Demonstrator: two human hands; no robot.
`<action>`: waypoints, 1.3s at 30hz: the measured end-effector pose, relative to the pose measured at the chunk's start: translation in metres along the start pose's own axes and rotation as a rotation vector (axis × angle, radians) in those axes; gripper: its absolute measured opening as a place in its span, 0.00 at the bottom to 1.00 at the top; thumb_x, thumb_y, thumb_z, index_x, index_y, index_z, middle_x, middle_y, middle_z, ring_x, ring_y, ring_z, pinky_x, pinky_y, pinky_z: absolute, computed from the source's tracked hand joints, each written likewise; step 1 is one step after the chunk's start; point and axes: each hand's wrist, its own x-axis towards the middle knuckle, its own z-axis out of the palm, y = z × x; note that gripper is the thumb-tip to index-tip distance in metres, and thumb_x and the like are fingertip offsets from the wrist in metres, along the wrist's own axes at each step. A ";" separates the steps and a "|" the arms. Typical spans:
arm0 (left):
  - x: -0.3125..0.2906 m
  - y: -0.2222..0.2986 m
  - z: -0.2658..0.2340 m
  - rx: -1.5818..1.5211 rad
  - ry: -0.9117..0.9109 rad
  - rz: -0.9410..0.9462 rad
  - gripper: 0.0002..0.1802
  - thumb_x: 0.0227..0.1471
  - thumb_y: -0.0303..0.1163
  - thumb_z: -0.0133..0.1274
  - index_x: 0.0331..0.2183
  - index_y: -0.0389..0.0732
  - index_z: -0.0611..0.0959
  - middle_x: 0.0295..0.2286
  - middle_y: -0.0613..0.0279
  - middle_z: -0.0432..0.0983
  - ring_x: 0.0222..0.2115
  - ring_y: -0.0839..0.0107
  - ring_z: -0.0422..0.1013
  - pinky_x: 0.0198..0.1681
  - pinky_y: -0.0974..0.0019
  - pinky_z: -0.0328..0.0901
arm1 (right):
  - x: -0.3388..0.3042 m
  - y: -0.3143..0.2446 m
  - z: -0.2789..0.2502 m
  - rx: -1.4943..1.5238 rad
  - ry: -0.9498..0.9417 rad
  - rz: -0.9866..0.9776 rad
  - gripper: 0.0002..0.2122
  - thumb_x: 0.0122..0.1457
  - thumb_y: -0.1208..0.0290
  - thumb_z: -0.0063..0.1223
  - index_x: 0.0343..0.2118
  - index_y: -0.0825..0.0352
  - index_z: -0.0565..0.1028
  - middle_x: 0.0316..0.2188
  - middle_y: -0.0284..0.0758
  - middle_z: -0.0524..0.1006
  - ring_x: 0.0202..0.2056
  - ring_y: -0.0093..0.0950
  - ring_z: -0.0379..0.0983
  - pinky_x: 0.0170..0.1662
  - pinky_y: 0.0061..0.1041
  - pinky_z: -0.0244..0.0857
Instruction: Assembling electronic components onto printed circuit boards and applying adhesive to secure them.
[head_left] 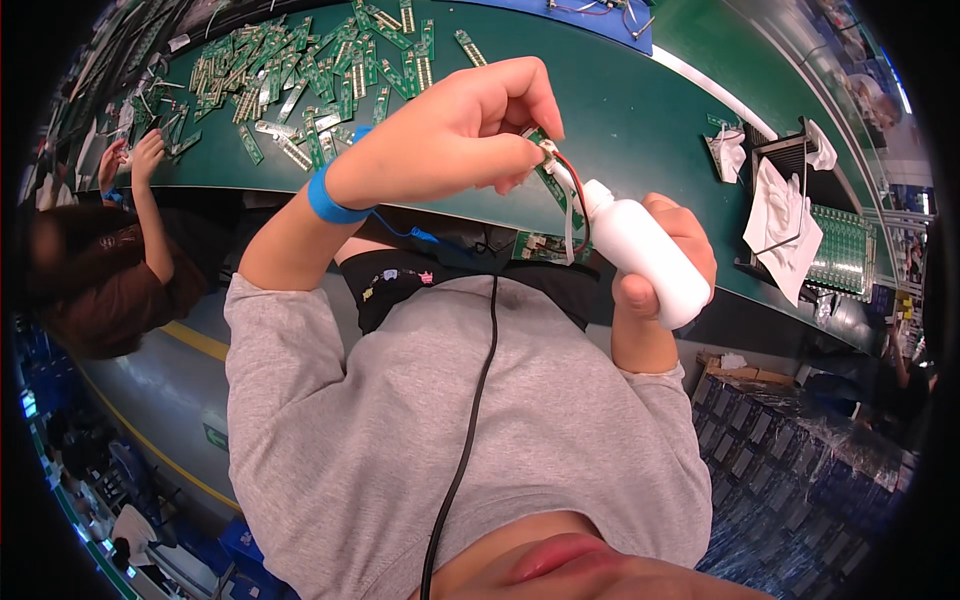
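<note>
My left hand (450, 125), with a blue wrist strap (335, 198), pinches a narrow green circuit board (558, 195) between thumb and fingers. Red and dark wires (582, 205) curve down from the board. Wrapped in my right hand (688, 232) is a white plastic bottle (652, 258), tilted with its neck toward the board. The thin white spout lies close to the board's upper part; whether it touches I cannot tell. Another green board (540, 246) shows below the table edge, partly hidden.
Many loose narrow circuit boards (290, 75) lie heaped on the green table (620, 110) at the far left. At right stand a dark rack (785, 150) with white tissues (780, 220) and a green board panel (840, 250). Another person's hands (147, 155) work at far left.
</note>
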 end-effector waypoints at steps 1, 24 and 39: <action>0.000 0.000 0.000 0.007 -0.004 0.004 0.08 0.41 0.20 0.44 0.29 0.35 0.66 0.21 0.64 0.65 0.18 0.82 0.62 0.18 0.80 0.56 | 0.000 0.001 0.000 0.034 0.036 -0.011 0.18 0.36 0.61 0.63 0.16 0.71 0.68 0.14 0.34 0.69 0.12 0.23 0.61 0.13 0.18 0.51; 0.002 -0.006 -0.001 0.087 0.006 -0.018 0.07 0.40 0.21 0.44 0.28 0.35 0.66 0.21 0.66 0.65 0.18 0.83 0.62 0.19 0.81 0.56 | 0.003 0.000 -0.002 -0.058 -0.053 -0.039 0.17 0.39 0.62 0.61 0.16 0.69 0.65 0.11 0.33 0.66 0.11 0.23 0.60 0.12 0.18 0.50; 0.002 -0.009 -0.005 0.077 0.001 0.005 0.08 0.40 0.20 0.44 0.28 0.34 0.67 0.22 0.65 0.65 0.19 0.83 0.61 0.20 0.80 0.57 | -0.011 0.008 0.004 0.057 0.316 0.099 0.21 0.43 0.56 0.56 0.18 0.71 0.63 0.16 0.36 0.66 0.13 0.23 0.60 0.16 0.20 0.54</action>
